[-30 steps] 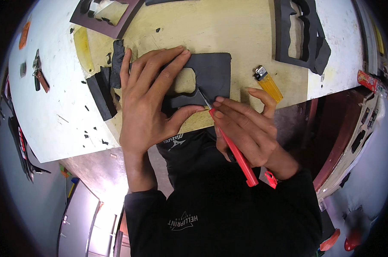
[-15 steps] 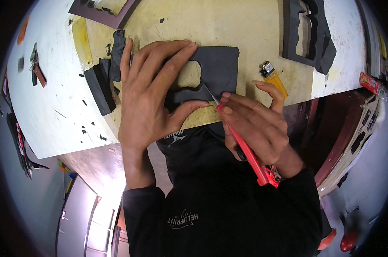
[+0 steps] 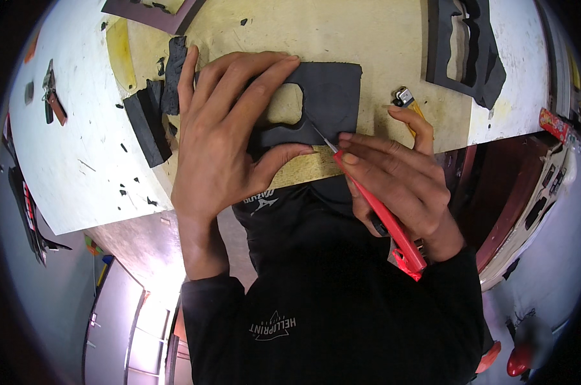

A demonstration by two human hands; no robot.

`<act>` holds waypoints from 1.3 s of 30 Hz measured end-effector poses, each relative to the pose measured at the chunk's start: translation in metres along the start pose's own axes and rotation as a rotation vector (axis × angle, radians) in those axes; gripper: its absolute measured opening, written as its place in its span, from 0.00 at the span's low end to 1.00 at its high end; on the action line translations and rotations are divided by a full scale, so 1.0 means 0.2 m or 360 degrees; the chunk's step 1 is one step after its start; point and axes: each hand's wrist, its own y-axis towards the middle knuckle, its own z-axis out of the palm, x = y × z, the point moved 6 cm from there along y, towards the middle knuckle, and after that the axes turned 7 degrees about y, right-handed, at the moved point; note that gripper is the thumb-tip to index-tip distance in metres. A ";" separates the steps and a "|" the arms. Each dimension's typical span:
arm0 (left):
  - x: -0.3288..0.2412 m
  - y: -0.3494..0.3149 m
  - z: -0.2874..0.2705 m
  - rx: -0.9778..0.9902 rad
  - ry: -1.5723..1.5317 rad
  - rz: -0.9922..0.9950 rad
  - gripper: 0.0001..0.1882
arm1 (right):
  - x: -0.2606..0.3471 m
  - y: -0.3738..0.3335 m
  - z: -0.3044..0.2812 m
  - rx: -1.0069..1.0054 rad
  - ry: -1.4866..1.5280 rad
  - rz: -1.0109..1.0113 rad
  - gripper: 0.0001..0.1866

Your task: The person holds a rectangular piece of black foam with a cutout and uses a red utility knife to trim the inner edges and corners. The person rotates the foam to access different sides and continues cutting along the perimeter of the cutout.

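A dark grey foam piece point(image 3: 332, 96) with a rounded cutout lies near the table's front edge. My left hand point(image 3: 223, 122) holds it down from the left, its fingers over the far part and the thumb at the near edge. My right hand point(image 3: 403, 183) grips a red utility knife point(image 3: 383, 215) like a pen. The thin blade touches the foam, or sits just over it, between the cutout's near right corner and the near edge. Beyond the right hand lies a yellow lighter point(image 3: 404, 97) with a metal top, partly hidden by a raised finger.
Black foam strips point(image 3: 148, 122) and small scraps lie left of my left hand, near a yellow translucent piece point(image 3: 120, 54). A larger foam frame point(image 3: 441, 64) rests at the far right, another frame point(image 3: 156, 18) at the far left. Pliers point(image 3: 54, 96) lie on the white table part.
My right hand and the knife have shifted a little to the right, and the handle leans further right. The foam piece appears slightly higher in view. Both grips stay the same.
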 end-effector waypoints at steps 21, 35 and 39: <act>0.00 0.07 -0.01 0.0145 0.0019 0.0195 0.46 | -0.04 0.03 -0.06 0.0145 0.0108 -0.0041 0.15; -0.10 -0.02 -0.02 0.0126 0.0099 -0.0021 0.39 | 0.02 -0.05 0.00 -0.0154 -0.0002 0.0071 0.07; -0.22 -0.23 0.05 -0.0109 0.0026 -0.0326 0.33 | 0.03 -0.07 0.04 -0.0210 -0.0024 0.0007 0.07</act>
